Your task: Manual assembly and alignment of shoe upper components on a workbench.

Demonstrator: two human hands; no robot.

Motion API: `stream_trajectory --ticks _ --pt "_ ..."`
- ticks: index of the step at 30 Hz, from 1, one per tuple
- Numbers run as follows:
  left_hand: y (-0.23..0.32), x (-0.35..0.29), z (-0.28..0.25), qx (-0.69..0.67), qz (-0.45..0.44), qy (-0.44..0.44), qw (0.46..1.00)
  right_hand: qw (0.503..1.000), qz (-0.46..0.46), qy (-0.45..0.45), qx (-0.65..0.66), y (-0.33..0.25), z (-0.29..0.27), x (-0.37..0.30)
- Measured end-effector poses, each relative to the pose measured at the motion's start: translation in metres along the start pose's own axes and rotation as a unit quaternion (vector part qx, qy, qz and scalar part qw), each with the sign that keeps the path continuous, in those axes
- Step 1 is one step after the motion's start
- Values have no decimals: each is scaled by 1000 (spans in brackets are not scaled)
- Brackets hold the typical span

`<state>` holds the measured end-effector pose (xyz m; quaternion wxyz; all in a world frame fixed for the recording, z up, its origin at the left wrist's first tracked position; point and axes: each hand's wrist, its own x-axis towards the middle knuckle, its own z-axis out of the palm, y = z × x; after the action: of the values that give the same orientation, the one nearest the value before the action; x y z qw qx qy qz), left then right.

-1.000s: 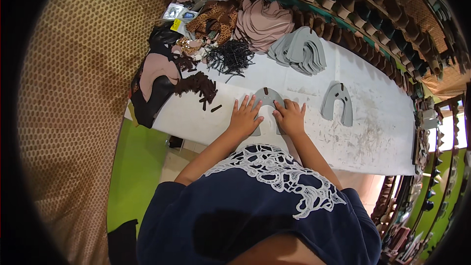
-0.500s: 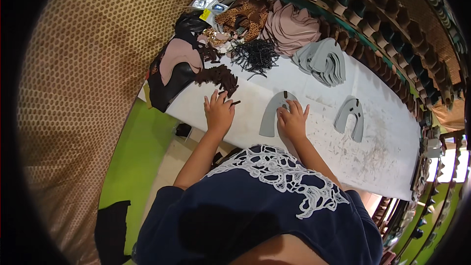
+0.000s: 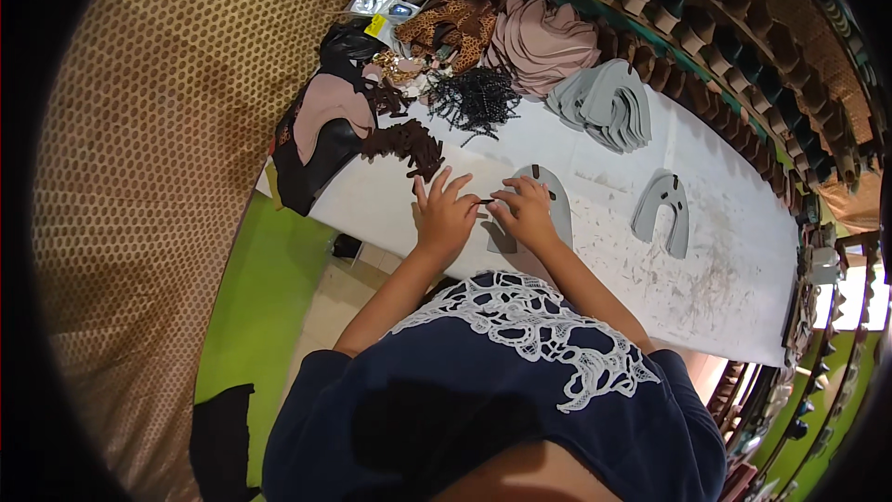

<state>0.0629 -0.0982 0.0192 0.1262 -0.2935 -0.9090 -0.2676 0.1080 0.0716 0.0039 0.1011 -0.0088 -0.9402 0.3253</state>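
My left hand [image 3: 444, 216] rests on the white table [image 3: 613, 214] with its fingers spread, pinching one end of a short dark strip [image 3: 485, 201]. My right hand [image 3: 526, 214] lies curled on a grey U-shaped cut piece [image 3: 560, 206], and its fingertips meet the strip's other end. A small dark tab sits at the top of that grey piece. Just beyond my left hand lies a pile of brown strips [image 3: 409, 144].
A second grey U-shaped piece [image 3: 664, 212] lies to the right, and a stack of grey pieces [image 3: 609, 107] sits farther back. Black strips [image 3: 476, 98], pink and leopard-print material and a black-and-pink piece [image 3: 321, 135] crowd the far left. Shoe lasts line the shelves behind the table.
My left hand went out to the brown strip pile and has come back beside my right hand with a strip. My right hand stayed on the grey piece.
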Motion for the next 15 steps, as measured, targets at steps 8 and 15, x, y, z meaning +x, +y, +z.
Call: stream_trajectory --ticks 8,15 --pt "11 8 15 -30 61 -3 998 999 39 -7 -4 20 -4 -5" --pt "13 17 37 -72 61 -90 991 998 56 18 -33 27 -14 -14"
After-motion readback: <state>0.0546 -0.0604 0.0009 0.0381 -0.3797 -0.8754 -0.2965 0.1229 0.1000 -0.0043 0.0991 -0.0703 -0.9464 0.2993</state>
